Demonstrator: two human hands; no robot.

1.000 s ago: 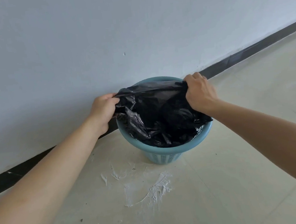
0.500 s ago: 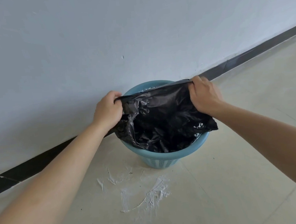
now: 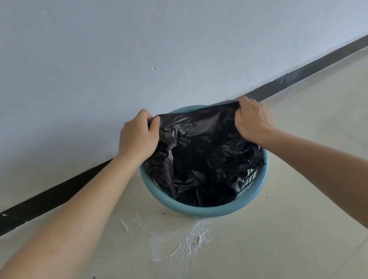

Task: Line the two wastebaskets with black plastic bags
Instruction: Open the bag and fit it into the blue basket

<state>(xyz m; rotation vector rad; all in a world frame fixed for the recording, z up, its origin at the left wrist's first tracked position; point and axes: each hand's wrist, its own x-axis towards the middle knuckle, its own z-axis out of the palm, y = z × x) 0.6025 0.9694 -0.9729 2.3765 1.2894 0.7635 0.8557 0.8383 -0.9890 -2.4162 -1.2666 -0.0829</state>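
Observation:
A blue plastic wastebasket [image 3: 199, 212] stands on the floor close to the wall. A crumpled black plastic bag [image 3: 202, 151] hangs down into it, its top edge stretched flat above the far rim. My left hand [image 3: 138, 137] grips the bag's upper left corner. My right hand [image 3: 252, 120] grips the upper right corner. The near rim of the basket is bare, and some lattice wall shows inside at the right. Only one wastebasket is in view.
A pale wall [image 3: 168, 38] with a black skirting strip [image 3: 48, 199] runs just behind the basket. White smears of plaster [image 3: 185, 243] mark the tiled floor in front of it.
Both hands have spread apart and moved toward the far rim, pulling the bag's top edge taut. The view has come closer over the basket.

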